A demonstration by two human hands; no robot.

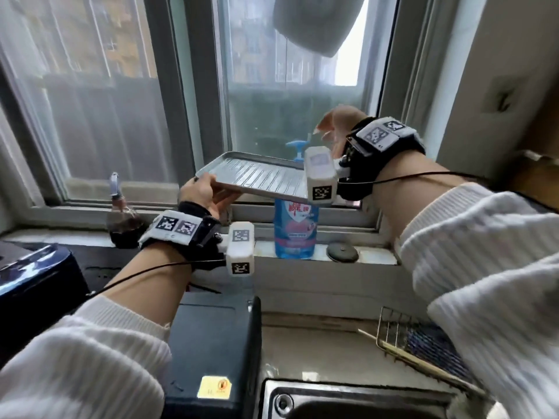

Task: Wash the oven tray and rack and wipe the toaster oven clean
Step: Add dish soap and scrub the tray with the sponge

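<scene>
A: Head cam — what've you got in hand?

B: Oven tray, ribbed metal, held up in front of the window. My left hand grips its near-left corner, thumb on top of the rim, fingers curled under. Tray runs off to the right from that grip, tilted a bit, ribbed side up.

A: Right hand?

B: Right hand is up at the tray's far-right end, blurred; fingers look spread and loose, not clamped on anything. Can't tell if it touches the tray, since the wrist block hides that edge.

A: What's under the grip?

B: Just below and right of my left hand, blue dish soap bottle stands on the sill, its pump top poking up behind the tray. Dark round disc on the sill right of it. Left of the grip, a glass bottle of dark liquid.

A: Toaster oven, rack?

B: Black toaster oven sits well below my left wrist, yellow sticker on top. Sink low right of it. Wire rack lies on the counter under my right sleeve, partly covered.
</scene>
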